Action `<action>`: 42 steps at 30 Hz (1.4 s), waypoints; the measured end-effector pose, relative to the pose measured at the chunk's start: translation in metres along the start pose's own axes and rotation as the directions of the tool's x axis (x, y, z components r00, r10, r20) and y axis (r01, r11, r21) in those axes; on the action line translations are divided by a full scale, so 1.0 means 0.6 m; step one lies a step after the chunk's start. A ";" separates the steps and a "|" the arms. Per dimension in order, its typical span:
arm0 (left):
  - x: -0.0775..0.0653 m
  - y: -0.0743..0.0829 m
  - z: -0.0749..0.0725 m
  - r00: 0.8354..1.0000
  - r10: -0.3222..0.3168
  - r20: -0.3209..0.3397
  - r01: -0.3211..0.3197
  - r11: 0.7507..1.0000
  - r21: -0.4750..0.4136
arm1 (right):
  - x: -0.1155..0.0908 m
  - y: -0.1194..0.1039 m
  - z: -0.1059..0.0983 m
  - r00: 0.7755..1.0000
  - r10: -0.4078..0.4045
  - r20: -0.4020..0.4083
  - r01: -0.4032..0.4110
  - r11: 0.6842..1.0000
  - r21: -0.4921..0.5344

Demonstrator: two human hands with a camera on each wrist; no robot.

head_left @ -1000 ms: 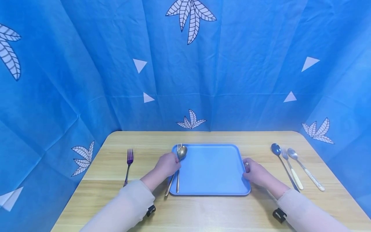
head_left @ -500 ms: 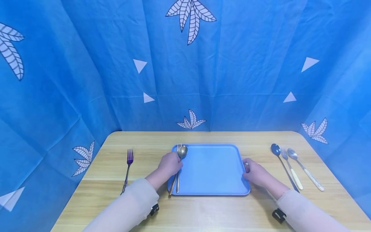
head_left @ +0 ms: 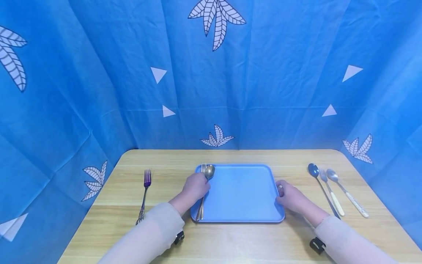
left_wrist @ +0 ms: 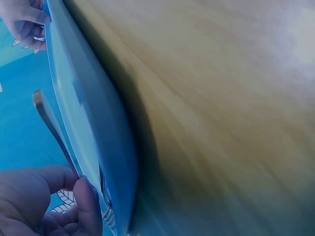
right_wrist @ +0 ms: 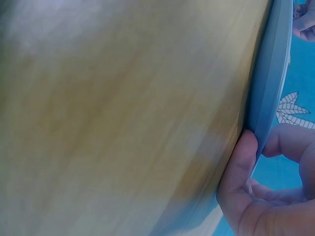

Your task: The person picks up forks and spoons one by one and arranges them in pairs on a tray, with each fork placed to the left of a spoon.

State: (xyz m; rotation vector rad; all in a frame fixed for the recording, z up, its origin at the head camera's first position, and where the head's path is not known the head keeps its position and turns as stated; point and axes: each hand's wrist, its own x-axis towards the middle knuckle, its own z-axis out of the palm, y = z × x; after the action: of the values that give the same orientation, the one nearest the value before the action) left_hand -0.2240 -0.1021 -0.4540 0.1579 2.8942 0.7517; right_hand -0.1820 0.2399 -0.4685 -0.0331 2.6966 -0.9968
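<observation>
My left hand [head_left: 195, 186] pinches a spoon [head_left: 209, 171] over the left side of a blue rectangular tray [head_left: 244, 194]. In the left wrist view the spoon's handle [left_wrist: 55, 130] rises from between thumb and finger, above the tray's surface. Beneath that hand a fork [head_left: 203, 167] lies on the tray, its tines and handle end showing while its middle is hidden. At the tray's right edge, my right hand [head_left: 290, 197] grips the rim; the right wrist view has the tray wall [right_wrist: 271, 73] between thumb and fingers.
On the wooden table [head_left: 250, 244], a purple-tined fork [head_left: 147, 179] lies to the left, partly under the left sleeve. To the right are a dark spoon [head_left: 314, 170], a cream-handled fork [head_left: 335, 200] and a spoon with a patterned handle [head_left: 354, 203]. Blue cloth [head_left: 280, 84] hangs behind.
My left hand has shifted slightly right, carrying the spoon further over the tray; its handle end has swung from beyond the tray's left edge to above it. The right hand keeps its place.
</observation>
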 end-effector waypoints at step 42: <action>0.004 0.035 0.024 0.995 -0.095 -0.018 0.095 0.995 -0.015 | -0.002 -0.002 -0.001 1.000 0.001 0.001 -0.001 1.000 0.000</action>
State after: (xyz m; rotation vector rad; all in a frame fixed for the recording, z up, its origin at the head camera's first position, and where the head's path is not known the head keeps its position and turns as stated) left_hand -0.2228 -0.0768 -0.4563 0.0111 2.8893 0.7606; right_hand -0.1813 0.2393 -0.4670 -0.0314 2.6956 -0.9967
